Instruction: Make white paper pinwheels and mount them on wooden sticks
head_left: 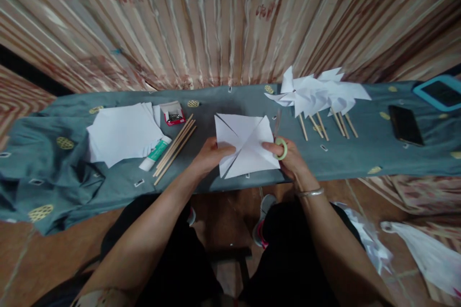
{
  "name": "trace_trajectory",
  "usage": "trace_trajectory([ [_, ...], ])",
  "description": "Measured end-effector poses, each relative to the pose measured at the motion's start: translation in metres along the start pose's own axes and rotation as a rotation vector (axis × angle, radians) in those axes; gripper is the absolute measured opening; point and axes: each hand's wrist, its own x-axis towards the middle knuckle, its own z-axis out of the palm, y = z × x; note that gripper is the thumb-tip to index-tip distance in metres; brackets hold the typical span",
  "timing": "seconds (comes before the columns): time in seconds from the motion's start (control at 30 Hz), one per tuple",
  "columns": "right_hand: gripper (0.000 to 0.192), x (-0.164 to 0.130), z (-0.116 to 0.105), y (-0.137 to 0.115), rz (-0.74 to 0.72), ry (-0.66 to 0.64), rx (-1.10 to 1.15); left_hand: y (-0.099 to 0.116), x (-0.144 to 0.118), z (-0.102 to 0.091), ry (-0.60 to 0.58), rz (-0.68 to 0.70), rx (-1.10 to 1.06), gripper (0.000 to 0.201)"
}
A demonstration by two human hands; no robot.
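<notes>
A square sheet of white paper (pixel 248 136) is held out in front of me, with slits running in from its corners toward the middle. My left hand (pixel 212 156) pinches its left edge, thumb on top. On the right edge, the thumb of my right hand (pixel 292 160) presses on the paper. Scissors (pixel 281 148) with a pale green handle are also in that hand, their blades pointing away from me beside the sheet. The fingers under the paper are hidden.
Left lie stacked white paper (pixel 124 132), a glue stick (pixel 155 153), wooden sticks (pixel 176 146) and a red box of small metal pieces (pixel 174 114). Several paper pinwheels (pixel 317 91) lie back right, near a dark phone (pixel 406 124) and a blue-framed device (pixel 441 92). A curtain (pixel 230 24) hangs behind.
</notes>
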Motion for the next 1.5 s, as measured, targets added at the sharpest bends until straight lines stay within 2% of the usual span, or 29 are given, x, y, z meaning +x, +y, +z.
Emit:
trace_trajectory([
  [0.07, 0.031, 0.002, 0.007, 0.003, -0.005, 0.061, 0.050, 0.005, 0.000, 0.002, -0.021, -0.018, -0.136, 0.035],
  [0.17, 0.032, 0.009, 0.016, 0.008, -0.085, 0.184, 0.144, 0.010, -0.002, 0.010, -0.064, -0.007, -0.333, 0.044],
  [0.23, 0.034, 0.014, 0.022, 0.011, -0.143, 0.230, 0.171, 0.009, -0.004, 0.017, -0.060, 0.001, -0.358, 0.043],
  [0.33, 0.037, 0.016, 0.033, 0.013, -0.214, 0.201, 0.131, 0.002, -0.004, 0.028, 0.021, 0.022, -0.311, 0.042],
  [0.47, 0.039, 0.015, 0.045, 0.016, -0.222, 0.078, 0.048, -0.009, 0.004, 0.028, 0.260, 0.115, -0.291, 0.047],
  [0.6, 0.044, 0.010, 0.046, 0.019, -0.198, -0.059, -0.040, -0.006, 0.017, 0.007, 0.417, 0.265, -0.191, 0.049],
  [0.73, 0.063, -0.006, 0.037, 0.018, -0.045, -0.385, -0.086, 0.010, 0.024, -0.019, 0.563, 0.383, -0.068, 0.044],
  [0.8, 0.063, -0.017, 0.033, 0.014, -0.014, -0.536, -0.158, 0.016, 0.026, -0.027, 0.601, 0.395, -0.023, 0.045],
  [0.87, 0.061, -0.027, 0.030, 0.010, -0.016, -0.628, -0.237, 0.018, 0.027, -0.031, 0.605, 0.403, 0.014, 0.046],
  [0.93, 0.058, -0.032, 0.030, 0.008, -0.003, -0.651, -0.270, 0.017, 0.028, -0.031, 0.591, 0.424, 0.035, 0.045],
  [1.2, 0.054, -0.029, 0.030, 0.005, -0.049, -0.662, -0.338, 0.009, 0.025, -0.020, 0.523, 0.436, 0.095, 0.052],
  [1.5, 0.053, -0.031, 0.031, 0.002, -0.023, -0.628, -0.357, 0.010, 0.023, -0.014, 0.486, 0.421, 0.103, 0.059],
])
